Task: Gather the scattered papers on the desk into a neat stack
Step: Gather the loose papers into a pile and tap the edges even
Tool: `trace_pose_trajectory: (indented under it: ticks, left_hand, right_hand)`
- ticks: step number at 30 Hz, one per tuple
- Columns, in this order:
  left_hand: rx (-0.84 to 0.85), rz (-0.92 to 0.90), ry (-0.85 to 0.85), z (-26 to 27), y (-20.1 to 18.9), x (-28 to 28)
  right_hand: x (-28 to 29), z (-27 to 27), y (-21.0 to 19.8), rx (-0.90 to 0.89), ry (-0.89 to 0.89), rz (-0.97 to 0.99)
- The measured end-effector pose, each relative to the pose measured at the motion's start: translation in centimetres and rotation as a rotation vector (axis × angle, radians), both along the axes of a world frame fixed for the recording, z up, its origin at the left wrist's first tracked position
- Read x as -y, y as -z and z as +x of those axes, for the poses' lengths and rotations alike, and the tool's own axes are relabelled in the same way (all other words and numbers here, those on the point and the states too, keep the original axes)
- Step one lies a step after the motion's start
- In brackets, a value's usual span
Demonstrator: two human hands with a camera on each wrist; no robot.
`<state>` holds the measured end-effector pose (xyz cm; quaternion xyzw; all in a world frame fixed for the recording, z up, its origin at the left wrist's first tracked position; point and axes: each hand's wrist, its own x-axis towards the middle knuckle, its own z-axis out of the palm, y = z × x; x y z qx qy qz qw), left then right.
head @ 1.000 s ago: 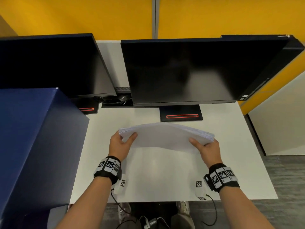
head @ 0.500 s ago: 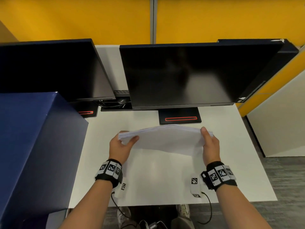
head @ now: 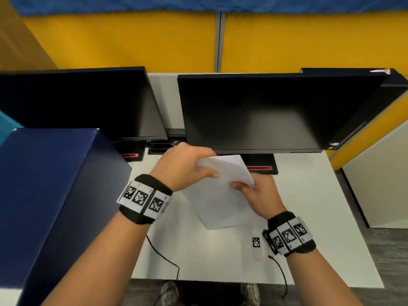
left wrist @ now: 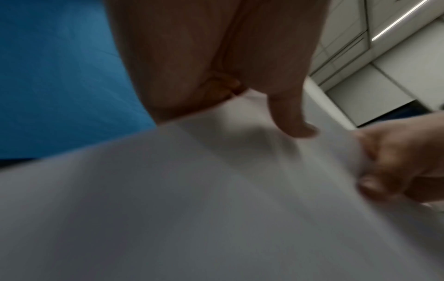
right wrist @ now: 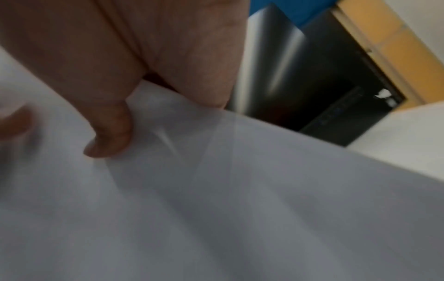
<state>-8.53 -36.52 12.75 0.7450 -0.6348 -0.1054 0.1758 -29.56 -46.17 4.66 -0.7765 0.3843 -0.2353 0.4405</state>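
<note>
A stack of white papers (head: 223, 191) stands tilted on end above the white desk (head: 309, 195), in front of the right monitor. My left hand (head: 187, 166) grips the stack's upper left corner, thumb on the near face. My right hand (head: 254, 191) holds its right edge lower down, thumb pinching the sheets. In the left wrist view the papers (left wrist: 216, 199) fill the lower frame under my left thumb (left wrist: 293, 121). In the right wrist view my right thumb (right wrist: 113, 136) presses on the papers (right wrist: 240, 199).
Two dark monitors (head: 265, 111) stand at the back of the desk, their black bases (head: 260, 164) right behind the papers. A tall dark blue box (head: 50, 195) lines the left side. A yellow partition (head: 132, 40) lies behind. Cables hang off the front edge.
The stack has been turned from lying wide and flat between my hands to standing on end. My left hand rose to its top; my right hand moved inward toward the left.
</note>
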Motion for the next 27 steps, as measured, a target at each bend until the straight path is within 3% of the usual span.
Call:
trace_pose_trajectory:
  ticks: [2,4,7,9,13,19,27]
  left_hand:
    - [-0.086,0.066,-0.115,3.1,0.2,-2.1]
    - [-0.402,0.003,-0.2,4.5,1.5,-3.6]
    - [-0.892,-0.184,-0.288,1.4,4.6,-3.3]
    - [-1.013,-0.296,-0.388,-1.1,5.9,-2.8]
    - [-1.074,-0.382,-0.464,-2.1,8.3,-2.1]
    - [-1.181,-0.256,-0.563,-3.0,12.2,-2.3]
    - [-1.166,-0.167,-0.527,-2.1,14.4,-2.6]
  right_hand:
    - [0.1,-1.3,0.5,0.171,0.126,0.172]
    - [0.0,-2.3,0.9,0.295,0.21,0.256]
    - [-0.3,-2.0,1.1,0.375,0.23,0.269]
    - [-0.5,-1.4,1.3,0.398,0.217,0.265]
    - [-0.2,-2.0,3.3,0.369,0.202,0.282]
    - [-0.1,-2.5,8.5,0.201,0.19,0.397]
    - [0.3,-3.2,10.3,0.093,0.144,0.414]
